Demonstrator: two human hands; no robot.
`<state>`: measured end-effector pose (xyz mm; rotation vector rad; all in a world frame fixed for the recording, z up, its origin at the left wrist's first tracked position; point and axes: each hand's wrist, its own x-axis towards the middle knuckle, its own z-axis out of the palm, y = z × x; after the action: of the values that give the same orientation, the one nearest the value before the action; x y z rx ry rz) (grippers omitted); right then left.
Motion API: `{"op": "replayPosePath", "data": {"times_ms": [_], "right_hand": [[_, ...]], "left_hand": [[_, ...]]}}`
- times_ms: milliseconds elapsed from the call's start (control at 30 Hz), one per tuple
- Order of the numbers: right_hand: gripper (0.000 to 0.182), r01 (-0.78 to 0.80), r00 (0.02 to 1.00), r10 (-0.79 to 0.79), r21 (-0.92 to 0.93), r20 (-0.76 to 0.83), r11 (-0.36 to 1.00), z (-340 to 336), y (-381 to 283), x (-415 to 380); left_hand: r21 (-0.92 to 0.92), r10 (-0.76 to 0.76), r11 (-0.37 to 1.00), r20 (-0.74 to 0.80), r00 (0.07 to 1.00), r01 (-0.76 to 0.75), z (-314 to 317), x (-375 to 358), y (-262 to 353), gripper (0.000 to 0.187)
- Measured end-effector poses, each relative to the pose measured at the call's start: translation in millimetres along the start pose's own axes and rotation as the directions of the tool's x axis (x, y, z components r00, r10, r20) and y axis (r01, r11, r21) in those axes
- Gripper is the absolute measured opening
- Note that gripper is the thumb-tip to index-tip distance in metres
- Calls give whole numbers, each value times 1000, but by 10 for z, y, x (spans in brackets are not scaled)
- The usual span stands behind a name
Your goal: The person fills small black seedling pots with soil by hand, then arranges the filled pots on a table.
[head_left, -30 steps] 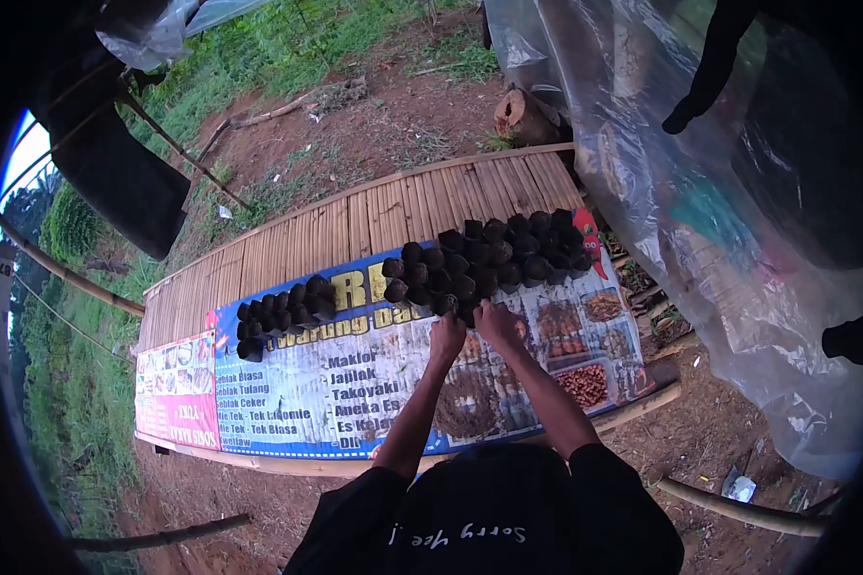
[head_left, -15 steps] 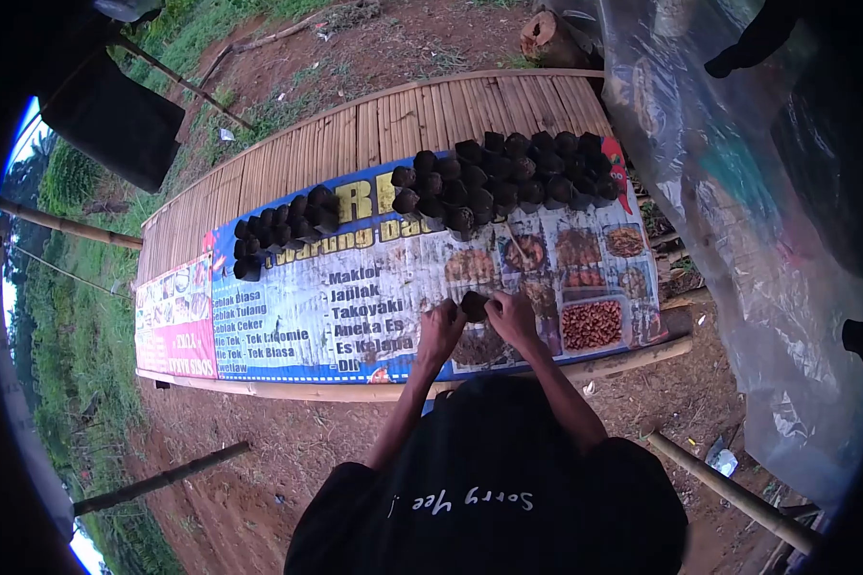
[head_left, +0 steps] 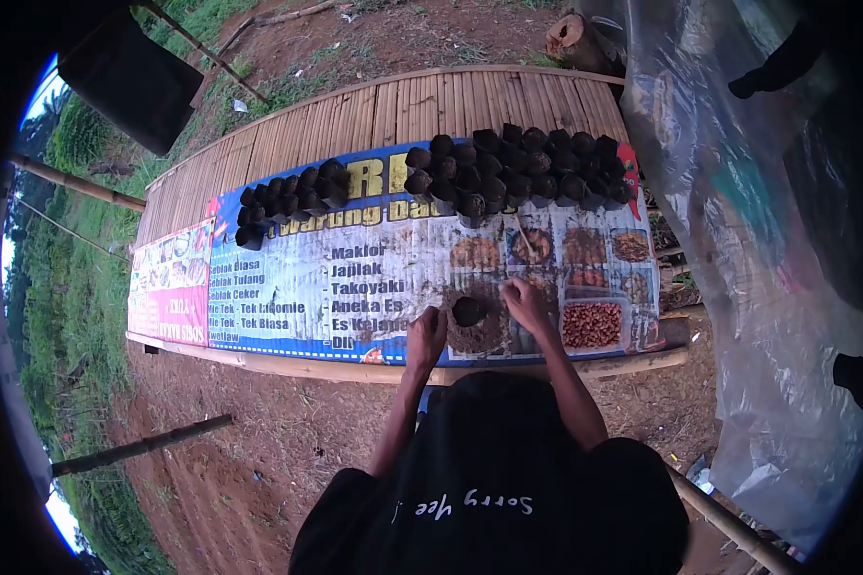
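Note:
A small black plastic planting bag (head_left: 469,311) stands upright, mouth up, on a patch of loose dark soil (head_left: 481,339) near the front of the table. Left of it is my left hand (head_left: 428,333), fingers loosely bent and apart from the bag. To the right and slightly farther back, my right hand (head_left: 524,301) hovers over the banner with its fingers a little apart. Neither hand holds anything that I can see. What fills the bag cannot be made out.
Several black planting bags (head_left: 489,190) stand in rows at the back right, with a smaller group (head_left: 283,203) to the left. The printed banner (head_left: 278,297) covers a bamboo-slat table (head_left: 384,113). Clear plastic sheeting (head_left: 700,240) hangs at the right.
Both hands have let go of the black planting bag and moved apart, left hand leftward, right hand rightward. The bag now stands by itself on the soil. The view has shifted slightly.

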<state>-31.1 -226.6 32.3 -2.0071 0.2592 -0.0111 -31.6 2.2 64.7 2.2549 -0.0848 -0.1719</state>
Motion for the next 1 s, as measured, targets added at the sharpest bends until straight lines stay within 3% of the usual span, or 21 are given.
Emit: {"op": "replayPosePath", "data": {"times_ms": [67,133,267,367,433,500,633,767,833,900,967,1000], "right_hand": [[16,2,987,-26,-154,-159,988,-132,129,329],[19,137,897,-263,-342,-355,930,-174,342,679],[22,9,932,-163,-429,-324,903,-197,442,937],[20,73,956,-193,-456,-221,887,-194,554,946],[19,89,958,-195,-426,-212,901,-215,581,961],[19,18,975,-87,-319,-204,947,-225,505,917],[16,-91,932,-14,-274,-361,957,-164,542,844],[17,-204,931,152,-129,-333,970,-133,439,561],[18,14,980,14,137,-200,991,-116,455,391],[17,32,985,0,185,-173,982,-104,325,191],[14,28,994,6,305,-112,952,-100,70,-27],[13,7,998,7,218,-63,976,-132,-94,-139]], "left_hand": [[-31,-13,999,-24,1000,13,-14,-66,-96,25],[-96,-42,995,-53,998,36,-5,-158,-152,27],[-95,-88,992,-25,996,85,-24,-366,-295,25],[-138,-139,982,-86,987,126,-61,-526,-305,24],[-104,-158,983,-77,984,150,-145,-562,-269,23],[-126,-214,970,-20,977,210,-194,-566,-299,23],[-127,-144,982,-39,989,138,-245,-480,-418,21],[-136,-118,983,13,993,119,-243,-331,-475,19],[-54,-69,996,118,991,76,-269,-235,-381,22],[-65,-70,994,196,978,84,-274,-142,-337,31],[-85,215,975,133,967,-205,-207,-60,-403,41],[-110,212,975,190,959,-194,-144,-8,-485,53]]}}
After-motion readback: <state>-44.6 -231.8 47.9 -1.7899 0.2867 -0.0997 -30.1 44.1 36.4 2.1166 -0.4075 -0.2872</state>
